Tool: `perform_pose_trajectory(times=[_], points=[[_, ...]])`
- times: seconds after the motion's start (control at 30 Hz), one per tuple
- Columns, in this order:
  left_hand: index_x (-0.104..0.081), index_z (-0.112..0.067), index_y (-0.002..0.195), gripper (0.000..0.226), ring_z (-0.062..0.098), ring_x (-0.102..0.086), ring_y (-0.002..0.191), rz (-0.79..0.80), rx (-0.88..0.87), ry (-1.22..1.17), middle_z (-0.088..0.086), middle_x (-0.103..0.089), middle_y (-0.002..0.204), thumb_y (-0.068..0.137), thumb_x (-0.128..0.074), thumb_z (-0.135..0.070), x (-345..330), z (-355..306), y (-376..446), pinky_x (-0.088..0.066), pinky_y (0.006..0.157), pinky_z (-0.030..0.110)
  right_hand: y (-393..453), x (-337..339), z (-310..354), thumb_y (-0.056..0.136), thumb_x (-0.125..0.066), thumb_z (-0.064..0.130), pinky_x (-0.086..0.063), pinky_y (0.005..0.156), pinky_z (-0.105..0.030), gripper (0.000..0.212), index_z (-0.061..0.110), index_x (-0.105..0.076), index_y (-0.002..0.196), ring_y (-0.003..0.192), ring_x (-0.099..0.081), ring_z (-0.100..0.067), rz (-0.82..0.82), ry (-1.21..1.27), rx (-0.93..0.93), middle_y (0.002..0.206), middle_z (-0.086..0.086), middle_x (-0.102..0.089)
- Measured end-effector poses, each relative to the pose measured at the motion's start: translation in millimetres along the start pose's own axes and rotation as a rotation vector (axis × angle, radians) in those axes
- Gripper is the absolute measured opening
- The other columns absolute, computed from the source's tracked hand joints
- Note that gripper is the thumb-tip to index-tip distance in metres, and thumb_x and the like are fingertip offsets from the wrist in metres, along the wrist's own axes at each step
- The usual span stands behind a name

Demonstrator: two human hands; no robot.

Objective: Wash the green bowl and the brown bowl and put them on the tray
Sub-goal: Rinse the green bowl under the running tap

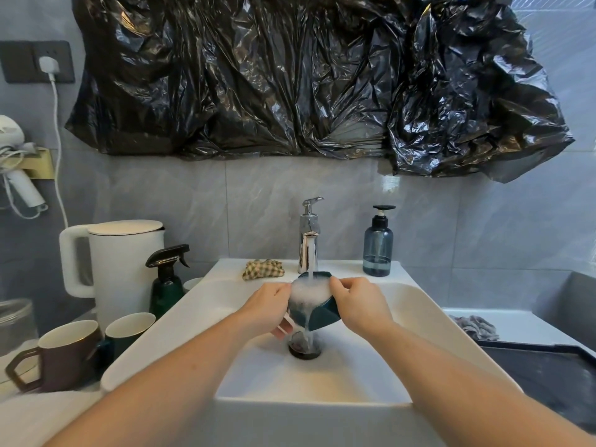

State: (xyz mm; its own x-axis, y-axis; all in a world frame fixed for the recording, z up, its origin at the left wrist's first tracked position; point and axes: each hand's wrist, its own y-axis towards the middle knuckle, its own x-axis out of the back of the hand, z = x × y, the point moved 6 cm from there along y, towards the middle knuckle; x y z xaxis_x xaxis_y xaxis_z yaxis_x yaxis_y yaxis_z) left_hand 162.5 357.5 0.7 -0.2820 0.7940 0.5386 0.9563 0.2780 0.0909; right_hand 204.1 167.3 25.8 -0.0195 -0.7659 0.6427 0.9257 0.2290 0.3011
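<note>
Head view: our left hand (269, 309) and right hand (356, 301) grip the foamy green bowl (319, 312) under running water; rinsing remains, the brown one is unseen, the tray (548, 366) waits.

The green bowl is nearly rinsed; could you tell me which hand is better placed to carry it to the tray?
Probably the right hand: it grips the green bowl on the side nearest the dark tray.
</note>
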Motion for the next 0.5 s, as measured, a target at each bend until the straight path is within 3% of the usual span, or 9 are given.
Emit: perform_pose_trajectory(times=[0.07, 0.33, 0.5], points=[[-0.067, -0.010, 0.112, 0.044, 0.023, -0.072, 0.065, -0.007, -0.007, -0.018, 0.019, -0.071, 0.104, 0.114, -0.028, -0.031, 0.4, 0.1, 0.3, -0.064, 0.065, 0.040, -0.9, 1.8, 2.2, 0.104, -0.042, 0.043, -0.042, 0.055, -0.025, 0.035, 0.032, -0.075, 0.103, 0.074, -0.062, -0.012, -0.011, 0.024, 0.018, 0.087, 0.001, -0.073], [-0.061, -0.019, 0.092, 0.042, 0.023, -0.074, 0.070, -0.033, -0.041, -0.025, 0.015, -0.074, 0.087, 0.113, -0.032, -0.039, 4.6, -1.2, -0.2, -0.066, 0.070, 0.039, 1.0, 0.8, 3.1, 0.102, -0.045, 0.042, -0.053, 0.069, -0.031, 0.035, 0.029, -0.074, 0.088, 0.077, -0.067, -0.024, -0.032, 0.077, 0.052, 0.075, 0.000, -0.075], [-0.061, -0.015, 0.096, 0.040, 0.021, -0.076, 0.075, -0.074, -0.071, 0.038, 0.008, -0.072, 0.083, 0.114, -0.032, -0.037, 10.0, -3.8, -2.7, -0.066, 0.073, 0.038, 2.6, -4.4, 1.4, 0.102, -0.045, 0.042, -0.057, 0.070, -0.038, 0.032, 0.031, -0.073, 0.091, 0.075, -0.070, -0.028, 0.003, 0.113, 0.070, 0.071, -0.002, -0.072]])
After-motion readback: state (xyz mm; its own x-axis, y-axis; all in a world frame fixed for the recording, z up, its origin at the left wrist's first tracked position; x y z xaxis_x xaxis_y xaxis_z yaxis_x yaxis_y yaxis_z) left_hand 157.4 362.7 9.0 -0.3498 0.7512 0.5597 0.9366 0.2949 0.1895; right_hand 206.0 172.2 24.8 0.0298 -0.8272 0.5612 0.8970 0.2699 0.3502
